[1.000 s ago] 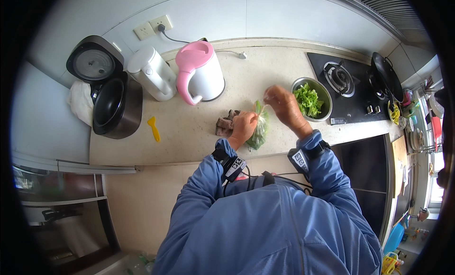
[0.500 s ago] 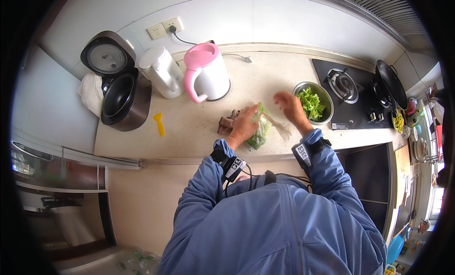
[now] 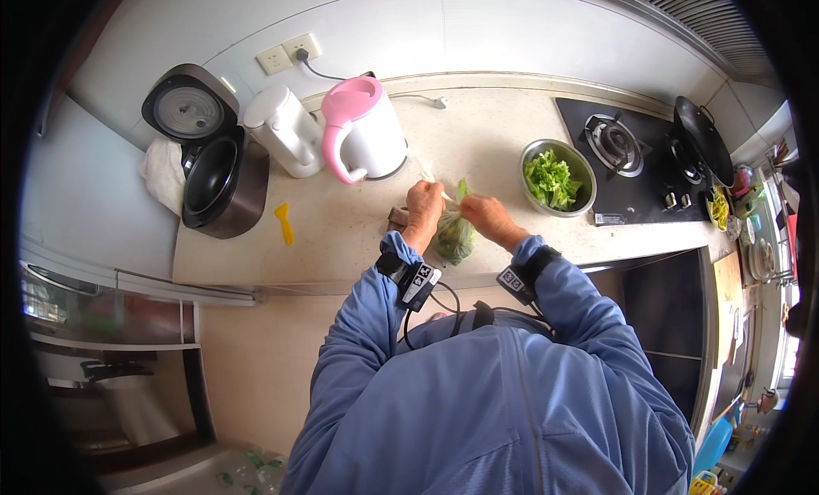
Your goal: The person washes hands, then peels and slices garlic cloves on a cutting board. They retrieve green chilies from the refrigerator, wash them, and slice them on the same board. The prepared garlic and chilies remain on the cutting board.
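Observation:
A clear plastic bag (image 3: 455, 239) of green leafy vegetables rests near the counter's front edge, its neck drawn up between my hands. My left hand (image 3: 423, 208) is closed on the bag's neck, with a whitish twisted end sticking out beyond the fingers. On the other side my right hand (image 3: 488, 215) pinches the gathered plastic, and a green leaf tip shows between the two hands. A brown, blocky item (image 3: 397, 217) lies mostly hidden behind my left hand. To the right, a steel bowl (image 3: 589, 200) holds cut green leaves (image 3: 552, 179).
At the left stand an open rice cooker (image 3: 223, 188), a white pitcher (image 3: 286, 132) and a pink-and-white kettle (image 3: 367, 128). A yellow scraper (image 3: 285, 224) lies before them. On the right are a black gas stove (image 3: 636, 196) and a dark wok (image 3: 704, 141).
My right hand has come left and down from beside the bowl to the bag. My left hand has shifted from resting over the bag to gripping its neck, which now stands drawn up.

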`<state>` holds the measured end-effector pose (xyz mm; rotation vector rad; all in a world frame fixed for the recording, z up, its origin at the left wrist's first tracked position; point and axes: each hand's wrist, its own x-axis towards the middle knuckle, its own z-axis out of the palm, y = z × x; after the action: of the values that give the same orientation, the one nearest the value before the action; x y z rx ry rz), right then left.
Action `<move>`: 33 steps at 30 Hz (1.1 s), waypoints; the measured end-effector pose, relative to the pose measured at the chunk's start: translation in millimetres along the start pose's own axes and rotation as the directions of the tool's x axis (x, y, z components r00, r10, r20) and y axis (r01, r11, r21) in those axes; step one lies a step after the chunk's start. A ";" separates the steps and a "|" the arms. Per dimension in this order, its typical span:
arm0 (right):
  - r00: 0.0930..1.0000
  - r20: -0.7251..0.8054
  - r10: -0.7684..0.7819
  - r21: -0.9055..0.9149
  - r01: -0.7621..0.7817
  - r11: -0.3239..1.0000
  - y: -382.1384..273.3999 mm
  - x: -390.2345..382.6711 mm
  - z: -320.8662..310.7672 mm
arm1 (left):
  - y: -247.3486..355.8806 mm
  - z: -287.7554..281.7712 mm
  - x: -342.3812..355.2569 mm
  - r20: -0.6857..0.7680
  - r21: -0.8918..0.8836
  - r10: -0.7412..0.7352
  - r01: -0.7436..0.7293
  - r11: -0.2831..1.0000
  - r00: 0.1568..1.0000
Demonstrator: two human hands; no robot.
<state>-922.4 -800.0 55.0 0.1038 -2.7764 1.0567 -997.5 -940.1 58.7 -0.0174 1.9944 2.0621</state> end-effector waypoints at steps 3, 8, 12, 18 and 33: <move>0.994 -0.097 -0.041 -0.003 0.041 0.999 11.3 -1.7 1.0 | 7.2 -7.9 -2.1 -0.069 -0.233 -0.131 0.111 0.966 0.989; 0.974 -0.226 -0.016 0.117 0.043 0.992 25.6 -8.5 -2.9 | 18.0 -37.2 -12.4 -0.220 -0.365 -0.016 -0.067 0.929 0.975; 0.982 -0.180 0.063 0.202 -0.026 0.979 22.1 -8.8 -5.5 | 38.3 -47.0 -29.3 -0.151 0.366 0.712 -0.630 0.685 0.686; 0.984 -0.046 0.171 0.377 -0.142 0.915 6.1 -4.3 -9.5 | 40.4 -6.7 -46.8 0.701 0.674 0.327 -0.739 -0.013 0.634; 0.963 -0.249 -0.097 0.172 0.143 0.975 28.0 -11.7 -8.9 | 11.9 -7.6 -10.2 0.564 0.530 0.244 -0.572 0.626 0.789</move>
<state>-913.2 -773.1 41.1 0.1561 -2.4199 1.2113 -991.5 -949.6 72.0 1.0743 2.4428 1.1885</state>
